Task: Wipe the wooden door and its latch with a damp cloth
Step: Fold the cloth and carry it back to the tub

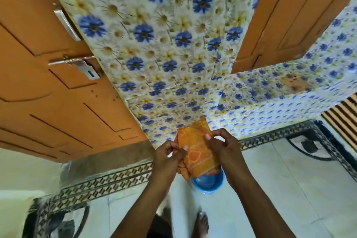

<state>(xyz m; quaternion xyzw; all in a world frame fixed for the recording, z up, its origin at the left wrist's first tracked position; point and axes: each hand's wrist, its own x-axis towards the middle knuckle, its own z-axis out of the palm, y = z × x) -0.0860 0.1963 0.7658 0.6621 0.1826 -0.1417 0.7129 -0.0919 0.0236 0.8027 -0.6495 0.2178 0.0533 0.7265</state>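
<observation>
While both hands hold a folded orange cloth (195, 150) above a blue bowl (208, 182), the wiping looks not yet begun.

One left hand (170, 153) and one right hand (222, 149) pinch the cloth's side edges, fingers closed on it. One wooden door (48, 91) stands well apart at left, with one metal latch (77, 63) and one handle (66, 25), both untouched. One bowl sits on the floor (289, 179).

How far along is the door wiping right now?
Still at the preparation stage. Both hands, left and right, hold the folded orange cloth above the blue bowl on the floor. The cloth touches neither the wooden door nor its latch, so all the wiping is left.
</observation>
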